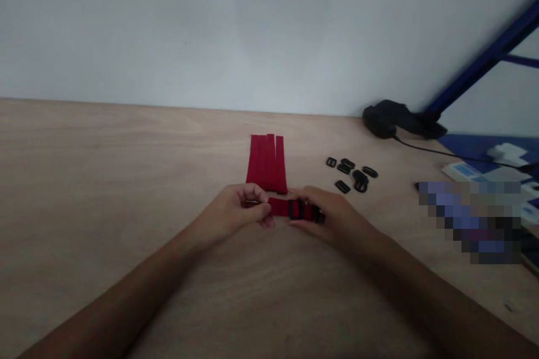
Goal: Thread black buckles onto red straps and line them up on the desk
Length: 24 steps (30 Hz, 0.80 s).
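Near the center of the frame, above the wooden counter, we hold a red strap, its long axis running left to right. Our left hand pinches one end; our right hand, nearer the black buckle, closes its fingers about the other.

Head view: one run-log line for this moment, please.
left hand: pinches red strap | right hand: grips it beside black slider | beyond: red strips | rightward: black buckles
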{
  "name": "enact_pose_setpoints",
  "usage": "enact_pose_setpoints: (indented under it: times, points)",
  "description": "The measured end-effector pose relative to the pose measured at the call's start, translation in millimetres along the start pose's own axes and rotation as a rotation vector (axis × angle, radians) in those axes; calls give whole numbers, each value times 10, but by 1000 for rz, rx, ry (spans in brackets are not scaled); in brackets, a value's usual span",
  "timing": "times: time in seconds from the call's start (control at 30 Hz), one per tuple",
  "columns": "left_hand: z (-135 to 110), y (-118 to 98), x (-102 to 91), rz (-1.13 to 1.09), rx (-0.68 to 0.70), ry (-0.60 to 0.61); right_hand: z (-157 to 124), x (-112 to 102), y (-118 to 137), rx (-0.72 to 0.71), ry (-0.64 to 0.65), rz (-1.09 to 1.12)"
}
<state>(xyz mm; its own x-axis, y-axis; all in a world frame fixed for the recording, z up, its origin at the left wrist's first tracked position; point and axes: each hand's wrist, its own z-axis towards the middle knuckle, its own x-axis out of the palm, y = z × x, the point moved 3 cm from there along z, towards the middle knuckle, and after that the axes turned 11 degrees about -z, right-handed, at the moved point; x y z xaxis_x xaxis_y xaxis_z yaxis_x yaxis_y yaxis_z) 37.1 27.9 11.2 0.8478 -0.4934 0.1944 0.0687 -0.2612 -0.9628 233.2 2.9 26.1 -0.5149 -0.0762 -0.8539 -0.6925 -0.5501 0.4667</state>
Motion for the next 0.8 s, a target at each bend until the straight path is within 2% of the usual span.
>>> enact_pose_setpoints:
  times: [0.1, 0.23, 0.47, 0.67, 0.8]
  points:
    - [7, 32, -53, -89, -71, 34, -12, -6, -56, 38, 49, 15]
    - [5, 42, -88, -45, -89, 59, -13, -14, -69, 27, 116, -14]
    - [12, 30, -62, 8, -78, -117, 10, 0, -33, 16, 159, -33]
    - [59, 114, -59, -19, -122, -137, -4, 92, 30, -41, 36, -56]
    - [57, 80, -16, 25, -99, -123, -10, 150, 67, -36, -38, -92]
